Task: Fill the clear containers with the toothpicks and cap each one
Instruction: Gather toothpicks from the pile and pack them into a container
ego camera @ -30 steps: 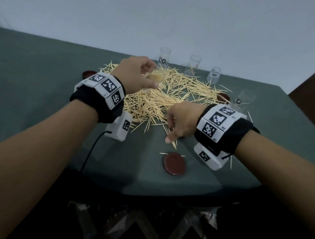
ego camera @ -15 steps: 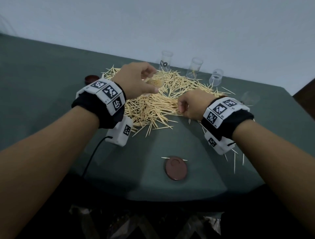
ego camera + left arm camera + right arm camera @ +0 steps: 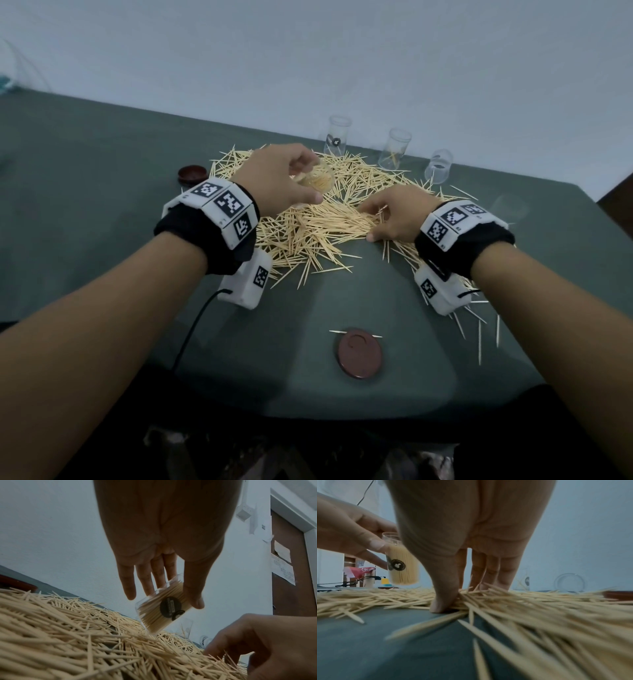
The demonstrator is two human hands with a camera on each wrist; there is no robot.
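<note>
- Two hands work over a grey-green table (image 3: pixel 102 212) in the head view: the left hand (image 3: pixel 277 181) holds a clear container (image 3: pixel 317 178) packed with toothpicks, thumb and fingers curled round it, above the far-left part of the toothpick pile (image 3: pixel 318 229).
- The right hand (image 3: pixel 397 216) rests on the pile's right side, fingertips and thumb closing on a cluster of toothpicks.
- Three empty clear containers (image 3: pixel 337 135) stand in a row along the table's far edge; a fourth, faint one sits near the right edge.
- One dark red cap (image 3: pixel 359 353) lies near the front edge, touching a single toothpick; another cap (image 3: pixel 192 173) lies left of the pile.
- Left wrist view: the left hand (image 3: pixel 163 540) holds the filled container (image 3: pixel 161 607) tilted, thumb on one side and fingers on the other, its base just above the pile (image 3: pixel 85 635); a round black label shows on its wall. The right hand (image 3: pixel 257 639) reaches into the pile at lower right.
- Right wrist view: the right hand (image 3: pixel 471 534) presses its thumb to the table (image 3: pixel 385 649) at the edge of the pile (image 3: pixel 539 608), the fingers planted among the toothpicks opposite it, pinching a bunch between them.
- Behind, the left hand (image 3: pixel 351 534) grips the filled container (image 3: pixel 402 563) clear of the table.
</note>
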